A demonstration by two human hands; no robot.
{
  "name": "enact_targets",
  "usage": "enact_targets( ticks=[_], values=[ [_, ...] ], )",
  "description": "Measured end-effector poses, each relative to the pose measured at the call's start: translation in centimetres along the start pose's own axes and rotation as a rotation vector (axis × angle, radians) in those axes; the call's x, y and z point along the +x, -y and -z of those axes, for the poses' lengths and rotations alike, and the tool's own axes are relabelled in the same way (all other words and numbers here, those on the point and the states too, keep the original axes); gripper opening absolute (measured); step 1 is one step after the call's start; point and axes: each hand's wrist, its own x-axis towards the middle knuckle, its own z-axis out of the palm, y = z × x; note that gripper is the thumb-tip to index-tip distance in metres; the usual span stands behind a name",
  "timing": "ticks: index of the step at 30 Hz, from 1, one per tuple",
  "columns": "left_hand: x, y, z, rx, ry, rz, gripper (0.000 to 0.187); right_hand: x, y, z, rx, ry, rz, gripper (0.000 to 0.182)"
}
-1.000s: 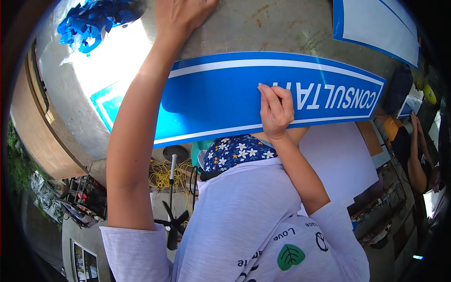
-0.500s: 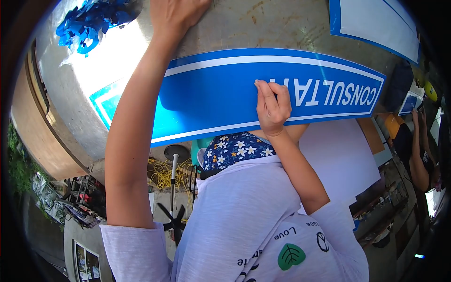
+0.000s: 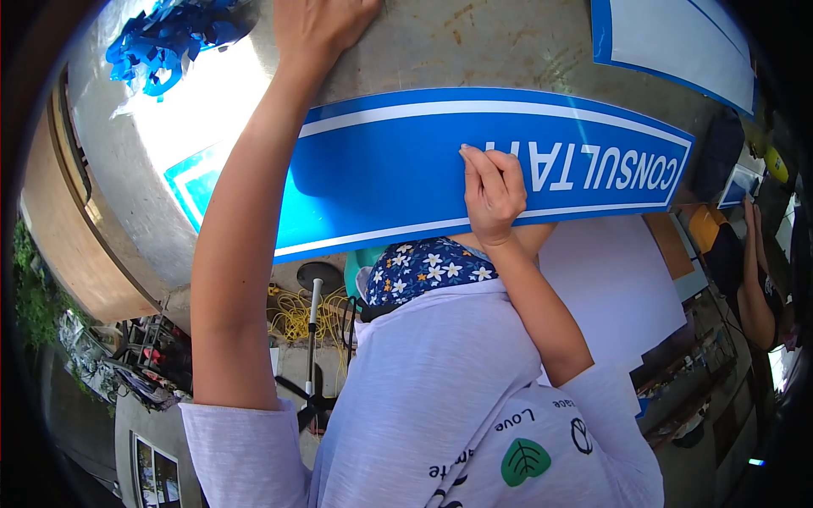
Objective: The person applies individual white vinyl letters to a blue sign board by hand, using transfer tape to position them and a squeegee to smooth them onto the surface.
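A long blue sign [image 3: 381, 169] with a white border line lies on the metal table [image 3: 415, 51]. White letters reading CONSULTAT [image 3: 610, 166] run along its right part, upside down in my view. My right hand [image 3: 495, 199] is over the sign beside the last letters, its thumb and fingers pinched together. Whatever may be between the fingertips is too small to make out. My left hand [image 3: 326, 25] reaches past the sign's far edge onto the table top. The frame's top edge cuts off its fingers.
Crumpled blue strips [image 3: 174, 42] lie at the upper left. Another blue-edged white panel [image 3: 682, 51] is at the upper right. A white sheet [image 3: 605, 288] hangs or lies below the sign. Yellow cord [image 3: 296, 313] is on the floor near a pole. Another person's arm [image 3: 751, 271] shows at far right.
Both hands and the sign stay nearly where they were, with only a slight shift of the view. The black blades on the pole below have turned.
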Motion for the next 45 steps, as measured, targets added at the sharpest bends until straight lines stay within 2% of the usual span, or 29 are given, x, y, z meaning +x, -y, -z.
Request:
enact_targets(
  ticks=[3,33,42,45],
  values=[
    [0.05,0.01,0.00,-0.005,-0.007,-0.008,0.069,0.08,-0.25,-0.14,0.009,-0.009,0.064,0.024],
    [-0.02,-0.05,-0.21,0.015,-0.017,-0.008,0.068,0.23,-0.11,-0.68,-0.091,-0.004,0.123,0.025],
    [0.03,-0.13,-0.04,0.000,-0.008,-0.002,0.068,0.26,-0.24,-0.67,-0.083,0.048,0.092,0.030],
    [0.02,-0.10,-0.01,0.001,0.003,0.001,0.068,0.15,-0.11,-0.54,-0.109,0.075,0.044,0.027]
  ],
)
